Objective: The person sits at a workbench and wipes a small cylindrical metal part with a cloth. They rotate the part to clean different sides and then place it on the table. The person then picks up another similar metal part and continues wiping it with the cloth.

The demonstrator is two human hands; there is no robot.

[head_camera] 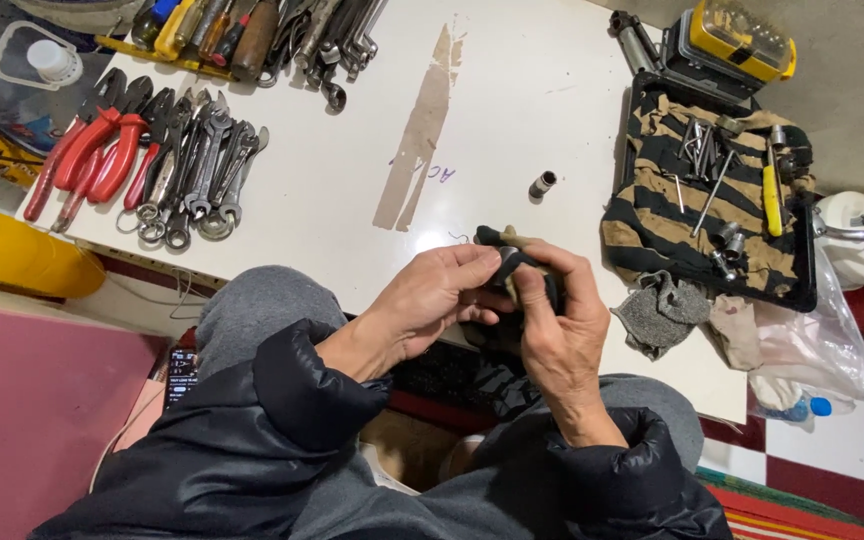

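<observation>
We note both hands working at the near edge of the white tabletop. The left hand and the right hand together pinch a dark striped scrap of cloth, fingers closed on it; anything wrapped inside is hidden. A small dark metal socket stands on the table just beyond the hands. To the right, we see a black tray lined with tan-and-black striped cloth carrying metal bits and a yellow-handled tool. Red-handled pliers and steel spanners lie far left.
</observation>
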